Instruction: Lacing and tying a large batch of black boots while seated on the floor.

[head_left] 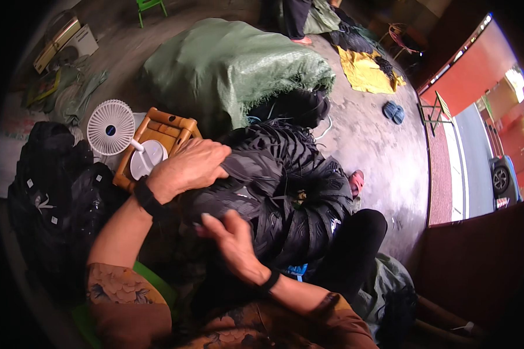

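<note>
Left hand [189,168] and right hand [230,232] grip a black garment bundle [285,180] beside a white fan [112,128].

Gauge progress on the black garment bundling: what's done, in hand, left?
Done, apparently: a heap of black tagged garments lies at the person's left. In hand: the left hand presses on top of a black garment bundle on the lap, and the right hand grips its near edge. Left: more black pieces spill from under the green sack; amount unclear.

Open concrete floor [378,139] is left to the right of the black ribbed garment bundle [285,186]. The way ahead is blocked by a green woven sack [227,64], the left by a white fan [112,127], wooden stool [163,131] and black bags [52,192].
</note>
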`<action>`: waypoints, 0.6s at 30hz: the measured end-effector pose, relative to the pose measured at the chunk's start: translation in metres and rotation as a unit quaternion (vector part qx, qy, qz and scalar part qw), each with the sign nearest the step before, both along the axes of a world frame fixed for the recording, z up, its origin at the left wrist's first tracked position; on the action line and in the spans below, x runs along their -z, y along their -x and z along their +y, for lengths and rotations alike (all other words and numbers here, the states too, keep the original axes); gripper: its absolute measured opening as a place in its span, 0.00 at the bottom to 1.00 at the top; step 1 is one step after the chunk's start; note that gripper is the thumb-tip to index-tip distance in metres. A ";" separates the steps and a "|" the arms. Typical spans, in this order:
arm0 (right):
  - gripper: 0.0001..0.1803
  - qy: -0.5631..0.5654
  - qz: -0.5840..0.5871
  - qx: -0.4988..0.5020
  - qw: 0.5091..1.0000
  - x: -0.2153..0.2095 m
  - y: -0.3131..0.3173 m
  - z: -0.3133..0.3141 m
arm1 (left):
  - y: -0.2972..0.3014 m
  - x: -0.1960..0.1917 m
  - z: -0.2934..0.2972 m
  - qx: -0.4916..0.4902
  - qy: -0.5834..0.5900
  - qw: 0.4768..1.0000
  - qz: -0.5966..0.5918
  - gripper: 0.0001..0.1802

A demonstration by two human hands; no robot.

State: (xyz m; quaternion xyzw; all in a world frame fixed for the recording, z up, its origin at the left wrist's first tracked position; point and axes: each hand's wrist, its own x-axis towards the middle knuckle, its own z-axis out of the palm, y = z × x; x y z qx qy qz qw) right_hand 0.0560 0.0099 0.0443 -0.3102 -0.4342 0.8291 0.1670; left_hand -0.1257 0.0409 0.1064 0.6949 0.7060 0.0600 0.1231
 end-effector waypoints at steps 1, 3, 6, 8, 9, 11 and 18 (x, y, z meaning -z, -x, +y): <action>0.17 -0.009 -0.003 -0.089 0.996 0.003 0.006 0.003 | -0.001 -0.002 0.000 0.001 0.097 0.995 0.016 0.30; 0.18 -0.043 0.080 -0.194 0.977 0.044 0.005 -0.006 | 0.011 0.014 -0.010 0.005 0.126 0.992 0.011 0.40; 0.18 -0.238 0.080 -0.312 0.916 0.045 -0.040 0.008 | 0.022 0.031 -0.024 -0.074 0.207 0.975 -0.029 0.43; 0.17 -0.282 0.017 -0.259 0.924 0.040 -0.082 0.018 | 0.033 0.036 -0.031 -0.099 0.228 0.965 -0.088 0.43; 0.15 -0.302 -0.033 -0.185 0.935 0.043 -0.103 0.024 | 0.034 0.030 -0.033 -0.122 0.236 0.959 -0.098 0.41; 0.16 -0.383 -0.107 0.023 0.917 0.055 -0.146 0.046 | 0.032 0.028 -0.023 -0.124 0.240 0.960 -0.073 0.39; 0.60 -0.459 -0.380 0.141 0.790 0.093 -0.183 0.074 | -0.027 0.032 0.017 0.009 0.149 0.987 0.059 0.24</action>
